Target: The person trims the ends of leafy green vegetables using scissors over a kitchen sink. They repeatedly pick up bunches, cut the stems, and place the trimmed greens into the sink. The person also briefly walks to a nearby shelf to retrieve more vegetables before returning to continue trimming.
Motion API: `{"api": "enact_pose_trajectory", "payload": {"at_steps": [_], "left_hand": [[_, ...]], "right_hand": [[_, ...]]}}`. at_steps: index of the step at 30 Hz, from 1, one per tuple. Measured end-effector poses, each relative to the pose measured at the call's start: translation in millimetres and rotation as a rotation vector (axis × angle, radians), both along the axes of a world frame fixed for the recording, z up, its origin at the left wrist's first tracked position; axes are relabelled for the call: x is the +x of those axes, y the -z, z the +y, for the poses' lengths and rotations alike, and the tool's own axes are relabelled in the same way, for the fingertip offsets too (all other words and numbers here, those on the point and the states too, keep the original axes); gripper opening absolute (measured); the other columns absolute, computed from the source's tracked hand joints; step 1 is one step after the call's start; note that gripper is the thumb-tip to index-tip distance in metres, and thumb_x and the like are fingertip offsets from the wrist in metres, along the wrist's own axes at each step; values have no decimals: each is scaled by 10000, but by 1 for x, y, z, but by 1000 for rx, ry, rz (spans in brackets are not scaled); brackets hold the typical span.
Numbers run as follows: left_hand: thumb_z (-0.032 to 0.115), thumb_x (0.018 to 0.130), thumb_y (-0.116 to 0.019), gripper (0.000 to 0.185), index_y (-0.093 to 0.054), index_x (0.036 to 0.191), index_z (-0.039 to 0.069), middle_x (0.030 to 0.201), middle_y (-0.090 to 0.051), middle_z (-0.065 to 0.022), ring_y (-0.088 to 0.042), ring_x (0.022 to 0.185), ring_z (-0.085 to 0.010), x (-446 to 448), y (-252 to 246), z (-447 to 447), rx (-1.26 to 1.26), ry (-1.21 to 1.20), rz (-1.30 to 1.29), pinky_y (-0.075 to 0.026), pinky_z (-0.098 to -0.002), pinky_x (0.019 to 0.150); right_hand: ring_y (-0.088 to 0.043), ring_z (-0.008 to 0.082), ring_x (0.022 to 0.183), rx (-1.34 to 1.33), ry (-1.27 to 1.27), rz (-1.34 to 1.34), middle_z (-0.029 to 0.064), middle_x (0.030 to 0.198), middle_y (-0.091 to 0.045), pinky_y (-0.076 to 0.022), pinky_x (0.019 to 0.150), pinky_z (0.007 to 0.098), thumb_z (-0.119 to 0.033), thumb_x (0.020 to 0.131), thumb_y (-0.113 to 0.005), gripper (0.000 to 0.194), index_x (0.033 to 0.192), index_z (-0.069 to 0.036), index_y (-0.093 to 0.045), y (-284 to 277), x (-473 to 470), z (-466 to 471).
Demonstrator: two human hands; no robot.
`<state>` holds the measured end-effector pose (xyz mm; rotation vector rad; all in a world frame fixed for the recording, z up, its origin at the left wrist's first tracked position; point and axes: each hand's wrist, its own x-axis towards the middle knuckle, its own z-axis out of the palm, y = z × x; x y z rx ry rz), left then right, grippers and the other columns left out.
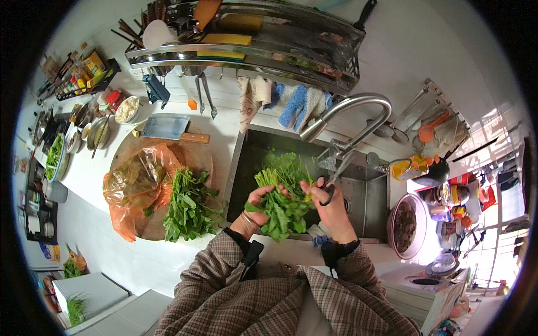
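Observation:
My left hand [255, 208] holds a bunch of leafy greens [283, 212] over the stainless steel sink [372, 199], stem ends pointing away from me. Scissors with black handles [329, 195] are hooked on my right hand [336, 216], blades pointing up and away. The fingertips of that hand are at a thin yellow strip or stalk [309, 194] beside the bunch; which of the two cannot be told. More greens [290, 161] show beyond my hands in the sink. Another pile of greens [189, 206] rests left of the sink on a round chopping board [206, 159].
A cleaver [166, 126] and an orange plastic bag [134, 185] lie on the board. The curved faucet [370, 98] arches over the sink. Cloths [290, 103] hang below a metal rack [252, 63]. A pink-rimmed basin [407, 227] stands right of the sink.

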<state>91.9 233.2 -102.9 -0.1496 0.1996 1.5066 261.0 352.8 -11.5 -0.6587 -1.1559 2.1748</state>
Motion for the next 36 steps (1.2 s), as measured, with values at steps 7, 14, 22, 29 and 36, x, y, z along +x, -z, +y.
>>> {"api": "enact_pose_trajectory", "payload": {"at_steps": [7,14,22,29,36], "left_hand": [[152,885,-549,296,-560,1166,63,855,-574,-34,-558,696,-132,-2,8,10,422,-257,-183,-446,-337,839],[214,1013,-450,289,-395,1218,19,902,-603,-143,-630,764,-243,12,23,44,1030,-192,-322,-508,-375,899],[204,989,-404,160,-414,1004,45,751,-581,-149,-626,597,-246,31,15,66,1009,-85,-443,-514,-360,670],[470,919,-602,595,-489,1314,40,1022,-607,-122,-581,978,-294,-5,56,84,416,59,102,-442,-441,933],[316,939,-603,694,-262,1526,171,1566,-291,-98,-267,1432,-242,-23,119,51,-1126,24,992,-214,-543,1115]], "right_hand": [[-670,279,990,24,103,56,22,954,-562,-520,912,428,26,849,-660,175,896,-87,-534,-16,61,17],[-593,197,870,18,209,4,13,922,-489,-524,880,434,-4,854,-667,212,916,-97,-487,-4,115,23],[-588,179,839,54,147,-165,44,959,-531,-535,796,356,24,854,-644,247,993,-106,-486,11,137,23],[-598,189,822,70,235,-169,66,964,-559,-496,745,324,-5,857,-635,221,996,-76,-478,19,157,46],[-589,170,799,127,364,-336,48,925,-546,-494,743,311,2,853,-645,233,985,-81,-472,34,207,56]]}}
